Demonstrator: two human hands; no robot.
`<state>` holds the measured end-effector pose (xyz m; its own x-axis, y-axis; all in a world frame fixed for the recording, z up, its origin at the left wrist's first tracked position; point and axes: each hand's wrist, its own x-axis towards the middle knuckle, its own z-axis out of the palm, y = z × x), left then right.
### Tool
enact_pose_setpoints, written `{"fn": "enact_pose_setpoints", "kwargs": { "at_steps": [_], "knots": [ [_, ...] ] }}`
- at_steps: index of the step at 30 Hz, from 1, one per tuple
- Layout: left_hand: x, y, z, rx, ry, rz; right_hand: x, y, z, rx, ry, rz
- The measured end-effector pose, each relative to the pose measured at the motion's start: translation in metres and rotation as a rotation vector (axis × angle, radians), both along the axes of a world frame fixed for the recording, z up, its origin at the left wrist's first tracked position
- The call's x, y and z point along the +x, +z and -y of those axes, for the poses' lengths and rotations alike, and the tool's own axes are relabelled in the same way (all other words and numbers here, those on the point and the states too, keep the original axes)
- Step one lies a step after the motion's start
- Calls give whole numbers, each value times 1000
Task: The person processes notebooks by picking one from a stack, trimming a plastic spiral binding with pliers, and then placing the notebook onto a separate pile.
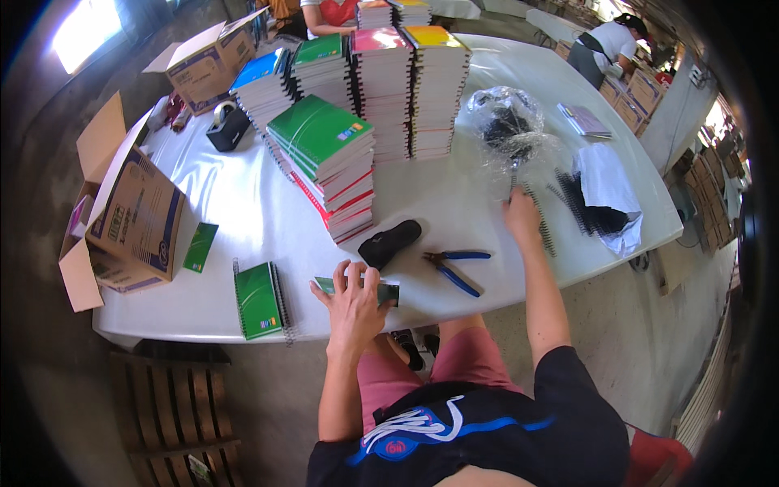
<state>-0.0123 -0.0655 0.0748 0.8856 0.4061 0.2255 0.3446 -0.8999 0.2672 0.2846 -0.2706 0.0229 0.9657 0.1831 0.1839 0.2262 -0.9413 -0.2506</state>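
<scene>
Shirt [495, 445] at six o'clock; left hand [354, 307] at seven, clamped on green book [389, 291]; right hand [523, 217] at two by coil [545, 231], grip unclear. Seemingly coil-picking; next calls for freeing one.

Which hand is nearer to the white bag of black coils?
Right: the right hand is left of the white bag, at some loose black coils. The left hand is much farther left, on a green booklet.
</scene>
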Motion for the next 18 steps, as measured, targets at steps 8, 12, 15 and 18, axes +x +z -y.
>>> {"fn": "enact_pose_setpoints", "kwargs": {
  "at_steps": [8, 12, 15, 18],
  "knots": [
    [-3, -49, 5, 213, 134, 435, -78, 2, 0, 340, 302, -260],
    [-5, -43, 2, 193, 167, 456, -135, 37, -26, 538, 577, -568],
    [-1, -40, 2, 188, 174, 450, -155, 58, -40, 646, 778, -678],
    [3, -42, 2, 174, 164, 419, -167, 67, -53, 644, 848, -620]
  ]
}}
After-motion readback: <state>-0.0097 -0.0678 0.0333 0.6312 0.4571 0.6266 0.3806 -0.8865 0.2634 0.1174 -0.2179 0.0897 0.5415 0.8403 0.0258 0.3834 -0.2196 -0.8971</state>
